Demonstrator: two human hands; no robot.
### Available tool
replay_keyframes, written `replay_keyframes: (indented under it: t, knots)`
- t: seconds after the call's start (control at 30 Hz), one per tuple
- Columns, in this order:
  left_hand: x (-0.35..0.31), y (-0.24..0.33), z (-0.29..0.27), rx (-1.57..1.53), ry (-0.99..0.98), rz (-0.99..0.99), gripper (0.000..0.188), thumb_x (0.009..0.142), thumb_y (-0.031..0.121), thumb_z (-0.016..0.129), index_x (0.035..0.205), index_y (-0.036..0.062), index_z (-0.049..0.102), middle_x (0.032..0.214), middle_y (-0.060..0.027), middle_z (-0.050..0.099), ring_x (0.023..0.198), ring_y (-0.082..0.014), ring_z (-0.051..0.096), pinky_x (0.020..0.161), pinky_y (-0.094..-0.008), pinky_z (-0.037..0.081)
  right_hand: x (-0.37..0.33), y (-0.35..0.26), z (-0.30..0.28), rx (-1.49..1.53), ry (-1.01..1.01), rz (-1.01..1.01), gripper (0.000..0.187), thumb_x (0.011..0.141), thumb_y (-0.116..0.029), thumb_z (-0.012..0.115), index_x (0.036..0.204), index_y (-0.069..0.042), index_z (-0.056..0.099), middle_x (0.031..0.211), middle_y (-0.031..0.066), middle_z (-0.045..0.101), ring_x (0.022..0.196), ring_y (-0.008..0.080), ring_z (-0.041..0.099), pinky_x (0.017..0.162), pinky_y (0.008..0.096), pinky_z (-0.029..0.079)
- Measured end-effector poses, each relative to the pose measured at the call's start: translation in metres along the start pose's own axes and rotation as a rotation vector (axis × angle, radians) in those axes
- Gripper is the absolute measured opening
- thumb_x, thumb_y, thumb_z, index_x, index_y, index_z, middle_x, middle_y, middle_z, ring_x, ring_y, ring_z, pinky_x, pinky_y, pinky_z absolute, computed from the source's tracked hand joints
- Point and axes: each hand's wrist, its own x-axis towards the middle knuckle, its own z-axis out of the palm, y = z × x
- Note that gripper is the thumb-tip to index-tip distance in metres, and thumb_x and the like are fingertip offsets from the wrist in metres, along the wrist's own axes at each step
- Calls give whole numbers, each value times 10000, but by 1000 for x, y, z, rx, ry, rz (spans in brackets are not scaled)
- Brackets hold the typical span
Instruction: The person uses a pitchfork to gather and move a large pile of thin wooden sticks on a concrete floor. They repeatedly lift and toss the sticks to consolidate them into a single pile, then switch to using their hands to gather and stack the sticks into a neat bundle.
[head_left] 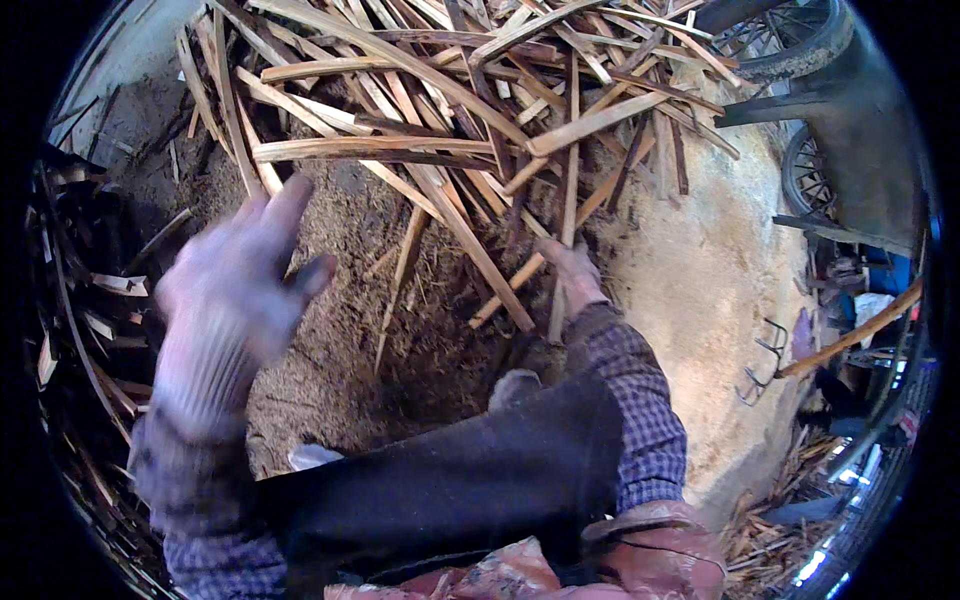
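- The left hand (235, 262), blurred and wearing a pale ribbed cuff, was raised over the littered floor (325, 350). Its grip was spread, with nothing held and the forefinger pointing toward the pile.
- The right hand (577, 278) was at the lower part of a narrow upright strip (571, 180). Its fingers met the wood, but whether the grip had closed around it could not be told.
- The pile of wooden strips (452, 97) lay ahead of both hands, crossed in many directions, with several lower ends reaching toward the person's shoes (515, 388).
- Because the narrow strip lay among others, a hard pull could have dragged its neighbours along or let the heap slide; the tangle itself would have been the cause.
- A slanting strip (470, 240) ended close to the right hand, so a sudden shift might have knocked the knuckles or pinched fingers between two pieces.
- The edges looked rough-cut, and splinters could have caught the cuff or the checked sleeve (645, 435).
- Long free ends might have swung into the dark cloth (440, 475) over the lap if one piece had come loose abruptly.
- A pronged tool (765, 365) stood well apart at the right, beyond the pale floor (705, 300).
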Motion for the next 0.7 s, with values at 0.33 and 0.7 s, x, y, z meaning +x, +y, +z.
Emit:
replay_keyframes:
  t: [0.33, 0.7]
  knots:
    - [154, -40, 85, 481, 189, 190, 1113, 568, 528, 756, 1429, 215, 124, 1435, -145, 193, 1329, -337, 205, 1075, -495, 175, 27, 31, 33, 565, 23, -287, 858, 691, -320, 742, 1313, 64, 293, 1222, 179, 491, 1101, 232, 493, 904, 325, 403]
    - [225, -6, 104, 545, 311, 254, 1086, 577, 487, 766, 1432, 201, 161, 1420, -145, 266, 1302, -335, 270, 1080, -462, 163, 71, 40, 32, -74, 151, -59, 888, 574, -394, 797, 1270, -17, 394, 1106, 176, 586, 1030, 296, 570, 886, 356, 445]
